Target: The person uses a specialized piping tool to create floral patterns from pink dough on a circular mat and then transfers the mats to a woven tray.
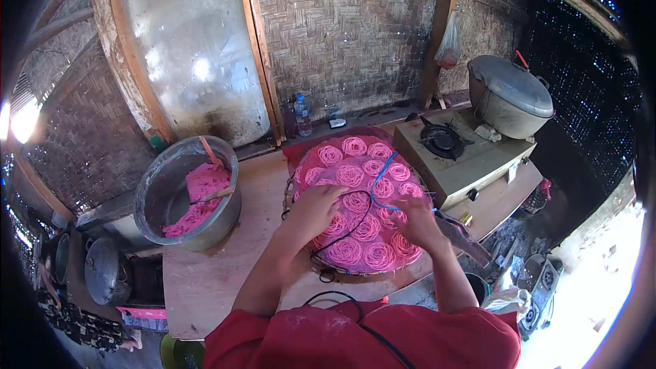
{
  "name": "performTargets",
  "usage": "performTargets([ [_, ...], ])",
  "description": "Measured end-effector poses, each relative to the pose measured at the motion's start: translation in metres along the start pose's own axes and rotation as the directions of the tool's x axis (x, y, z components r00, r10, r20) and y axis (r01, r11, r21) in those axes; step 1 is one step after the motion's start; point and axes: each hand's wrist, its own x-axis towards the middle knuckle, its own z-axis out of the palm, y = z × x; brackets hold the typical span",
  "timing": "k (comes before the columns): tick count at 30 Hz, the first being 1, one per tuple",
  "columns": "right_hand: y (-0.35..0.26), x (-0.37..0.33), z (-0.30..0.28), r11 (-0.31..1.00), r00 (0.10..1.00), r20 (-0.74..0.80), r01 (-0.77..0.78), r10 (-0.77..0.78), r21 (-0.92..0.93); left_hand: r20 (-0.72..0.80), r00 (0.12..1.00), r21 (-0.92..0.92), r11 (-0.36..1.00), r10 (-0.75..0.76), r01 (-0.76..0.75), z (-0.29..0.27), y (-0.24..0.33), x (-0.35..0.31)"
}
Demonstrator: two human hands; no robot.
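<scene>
A round tray (316, 260) is covered with pink cloth and rows of pink noodle-like swirls (350, 176). My left hand (320, 206) reaches over the tray's left side, fingers stretched toward its middle, close above or touching the swirls. On the right side my right hand (418, 222) hovers with its fingers apart, beside several swirls. I see nothing held in either hand. A black cord (342, 236) and a blue cord (374, 184) run across the swirls between my hands; the blue one passes by my right fingers.
A deep metal pot (147, 208) with pink dough (208, 181) and a wooden spatula (213, 195) stands left on the wooden table (198, 294). Behind right are a gas stove (420, 147) and a lidded pot (509, 99). A water bottle (302, 116) stands by the wall.
</scene>
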Motion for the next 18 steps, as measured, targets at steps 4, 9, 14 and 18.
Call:
performTargets([
  [4, 0.049, -0.042, -0.002, 0.963, 0.942, -0.291, -0.089, 0.165, 0.255, -0.374, 0.92, -0.103, 0.991, -0.119, 0.087, -0.004, -0.014, -0.06],
  [9, 0.061, -0.091, 0.049, 0.897, 0.735, -0.546, -0.2, 0.403, 0.394, -0.419, 0.779, -0.199, 0.884, -0.467, 0.423, 0.05, -0.059, -0.176],
  [14, 0.063, -0.125, 0.119, 0.635, 0.643, -0.299, -0.385, 0.705, 0.67, -0.465, 0.761, 0.062, 0.841, -0.451, 0.537, 0.104, -0.076, -0.237],
  [18, 0.059, -0.123, 0.141, 0.591, 0.574, -0.351, -0.303, 0.739, 0.748, -0.478, 0.748, 0.022, 0.845, -0.461, 0.535, 0.113, -0.082, -0.234],
])
